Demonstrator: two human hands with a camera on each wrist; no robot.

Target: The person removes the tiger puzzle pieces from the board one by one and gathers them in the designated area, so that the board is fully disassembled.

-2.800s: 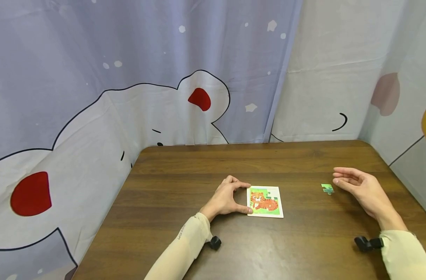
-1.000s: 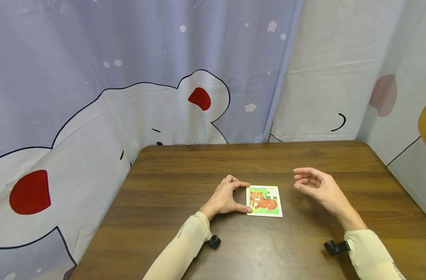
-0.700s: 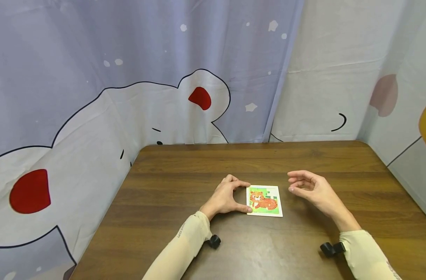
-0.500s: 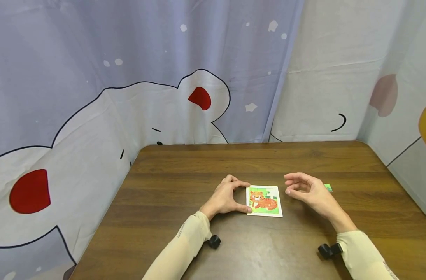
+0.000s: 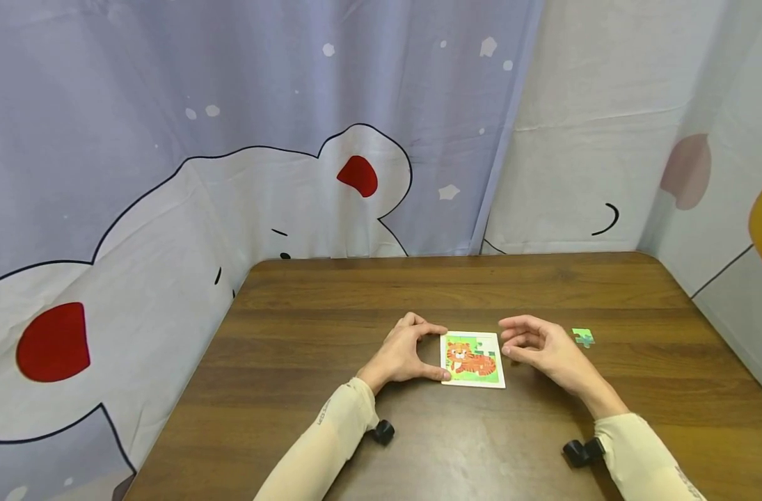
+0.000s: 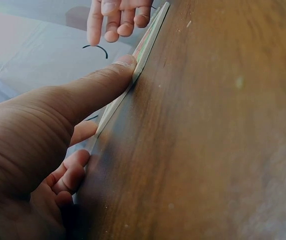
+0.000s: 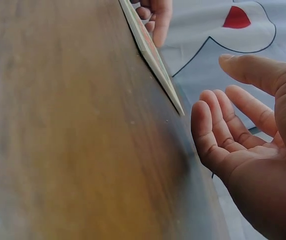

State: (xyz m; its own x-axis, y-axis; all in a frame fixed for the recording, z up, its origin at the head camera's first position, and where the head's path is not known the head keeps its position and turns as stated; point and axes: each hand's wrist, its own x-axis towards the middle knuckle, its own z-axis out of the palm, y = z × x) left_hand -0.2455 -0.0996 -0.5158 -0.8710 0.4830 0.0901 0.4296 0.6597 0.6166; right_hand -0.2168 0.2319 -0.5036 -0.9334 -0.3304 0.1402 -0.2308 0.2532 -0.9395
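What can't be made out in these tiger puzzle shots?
Tiger puzzle: edge-on in left wrist view, partly behind the left hand, picture unreadable.
Right hand: cut off by that view's top edge.
Left sleeve: lettering too small, head view.
Table: near edge cut off by head view's bottom.

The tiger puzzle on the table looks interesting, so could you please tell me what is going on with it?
A person's left hand touches the tiger puzzle at its two left corners, while the board lies flat on the table. The right hand hovers close by its right edge, with nothing in its grip. Most of the picture is filled in, but a white gap shows at the upper right, and a loose green piece lies on the table beyond the right hand.
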